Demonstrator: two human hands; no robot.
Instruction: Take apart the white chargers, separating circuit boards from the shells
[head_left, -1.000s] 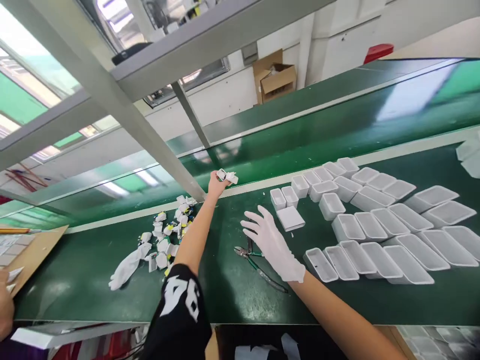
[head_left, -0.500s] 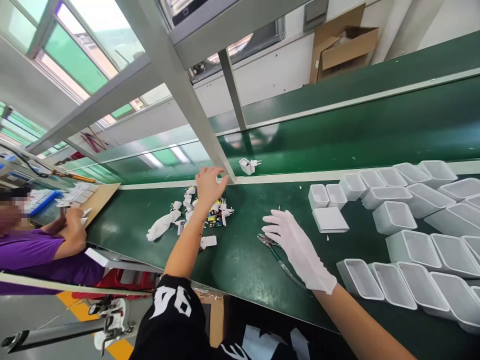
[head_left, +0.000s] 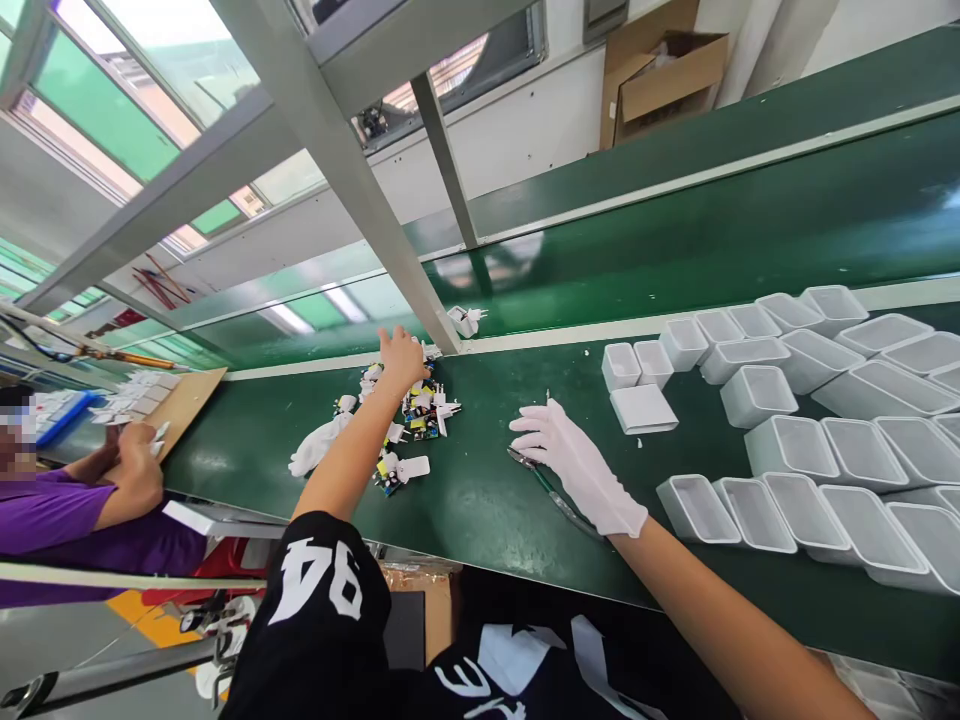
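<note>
My bare left hand (head_left: 403,360) is over the far edge of a heap of small circuit boards with white plug parts (head_left: 424,408); its fingers are apart and I see nothing held, though the undersides are hidden. Left of the heap lies a crumpled white glove (head_left: 315,446). My right hand (head_left: 574,465), in a white glove, rests on the bench with fingers stretched out. Partly under it are cutting pliers with green handles (head_left: 551,490). A tiny pin-like piece (head_left: 548,396) stands out beyond its fingertips.
Several white plastic housings (head_left: 759,395) stand in rows on the green bench (head_left: 487,520) at right. One white box-shaped housing (head_left: 643,410) lies nearer my right hand. A white plug piece (head_left: 466,320) sits past the metal post (head_left: 375,190). A co-worker in purple (head_left: 82,520) works at left.
My left hand has shifted slightly left and lowered towards the heap, showing more boards near its front. My right hand stays by the pliers. The whole view has shifted a little.
</note>
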